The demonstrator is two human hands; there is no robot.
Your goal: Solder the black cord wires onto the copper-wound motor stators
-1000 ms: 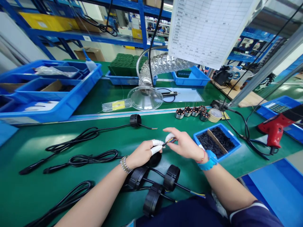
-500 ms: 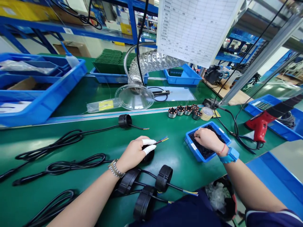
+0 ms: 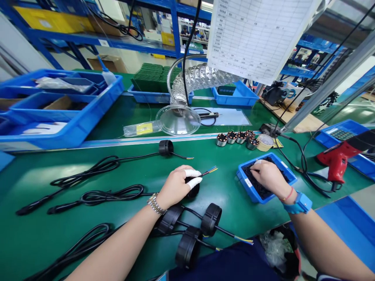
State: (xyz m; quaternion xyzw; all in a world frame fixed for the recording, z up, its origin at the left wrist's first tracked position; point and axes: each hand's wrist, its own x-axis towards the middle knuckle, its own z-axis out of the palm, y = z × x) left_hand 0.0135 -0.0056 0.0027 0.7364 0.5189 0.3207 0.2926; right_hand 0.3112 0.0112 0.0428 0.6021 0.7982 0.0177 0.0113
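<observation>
My left hand [image 3: 179, 184], with white finger cots on thumb and forefinger, pinches a black cable whose thin coloured wires [image 3: 211, 170] stick out to the right. A black round cap [image 3: 193, 191] on that cable is partly hidden under the hand. My right hand [image 3: 268, 174] reaches into a small blue bin [image 3: 245, 186] full of small black pieces [image 3: 260, 188]. Its fingers are drawn together, and their tips are hidden among the pieces. Below my left hand lie several cables with black ring-shaped caps [image 3: 211, 219]. Another capped cable [image 3: 166, 148] lies farther back.
Several copper-wound motor stators [image 3: 222, 139] stand by a tape roll [image 3: 265, 142]. A red heat gun [image 3: 336, 164] lies at the right. A clear suction hood [image 3: 178, 120] hangs over the bench. Large blue trays [image 3: 96, 117] occupy the back left.
The camera view has shifted, so everything appears farther right. My left hand keeps its pinch on the cable, and my right hand stays in the small bin.
</observation>
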